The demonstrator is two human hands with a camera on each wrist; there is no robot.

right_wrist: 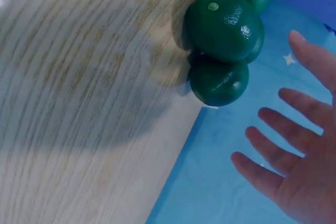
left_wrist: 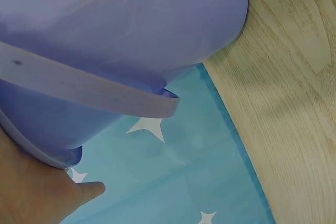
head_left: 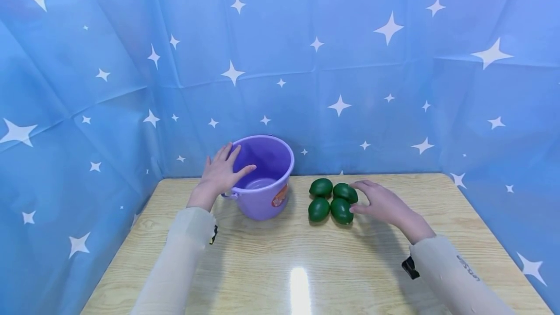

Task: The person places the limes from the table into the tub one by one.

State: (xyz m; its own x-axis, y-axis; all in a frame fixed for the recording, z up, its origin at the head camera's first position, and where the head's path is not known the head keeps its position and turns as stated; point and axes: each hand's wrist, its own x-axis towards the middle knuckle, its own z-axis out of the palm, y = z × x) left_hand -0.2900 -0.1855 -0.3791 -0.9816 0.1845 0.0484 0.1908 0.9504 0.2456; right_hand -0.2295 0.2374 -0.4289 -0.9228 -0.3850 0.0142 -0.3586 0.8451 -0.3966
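Your left hand (head_left: 218,174) is at the left rim of the purple bucket (head_left: 262,203), with its fingers nearly straight and spread apart and the thumb reaching over the opening; it touches the rim but is not curled around it. The bucket stands upright just to the right of these fingers, and an orange-red label (head_left: 280,196) is on its wall, on the side away from them. In the left wrist view, the handle (left_wrist: 89,85) of the bucket passes across the outer wall, near the same hand. Your right hand (head_left: 385,201) is also wide open, its fingers parted and slightly bent, and it has hold of nothing. Four limes (head_left: 341,211), dark green, lie close together in two rows just to the left of the right fingers, between them and the bucket; the right wrist view shows a small gap between the limes and the fingers. Below both hands is the wood-grain worktop (head_left: 262,256), and beyond the fingers hangs a blue backdrop (head_left: 271,28) with white stars. Pale sleeves (head_left: 179,242) cover both your forearms up to the wrists.
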